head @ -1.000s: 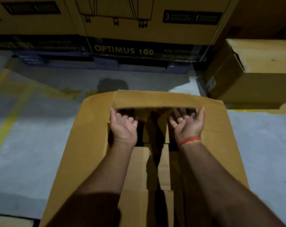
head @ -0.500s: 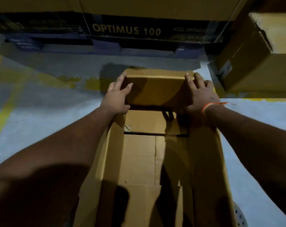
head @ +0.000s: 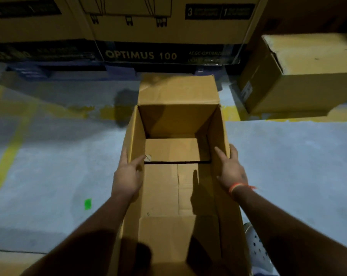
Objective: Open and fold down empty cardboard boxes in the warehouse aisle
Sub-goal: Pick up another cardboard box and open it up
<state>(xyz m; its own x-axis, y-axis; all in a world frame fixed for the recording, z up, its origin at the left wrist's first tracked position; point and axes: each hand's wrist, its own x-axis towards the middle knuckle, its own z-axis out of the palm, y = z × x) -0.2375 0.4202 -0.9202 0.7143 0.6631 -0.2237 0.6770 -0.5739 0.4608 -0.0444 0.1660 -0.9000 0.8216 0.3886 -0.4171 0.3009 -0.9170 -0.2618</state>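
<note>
1. 2 hands now sit on the long side walls of the open cardboard box [head: 176,176]: the left hand [head: 126,176] on the left wall and the right hand [head: 231,172] on the right wall. Half a second ago both were further out, gripping the far flap [head: 178,89].
2. Left hand: fingers straight and fairly close together, lying along the wall's top edge, with one finger pointing inside the box and another outside it. It touches the wall without curling round it.
3. Right hand: fingers also extended, straddling the right wall's rim, with some inside and some outside. An orange wristband [head: 239,187] sits just behind it.
4. Beyond the fingertips, the far flap now stands folded outward and away, so the mouth is fully open there. 1 second ago that flap lay over the opening with both palms under it.
5. Between the 2 hands the box floor shows, with a dark slit running across it just ahead of the fingertips; the box looks empty.
6. Judgement: opening is largely done, and the hands seem placed to press the side walls and collapse the box flat.
7. Well past the fingers, a printed carton [head: 168,32] lines the aisle; a closed brown box [head: 307,76] sits beyond the right hand.
</note>
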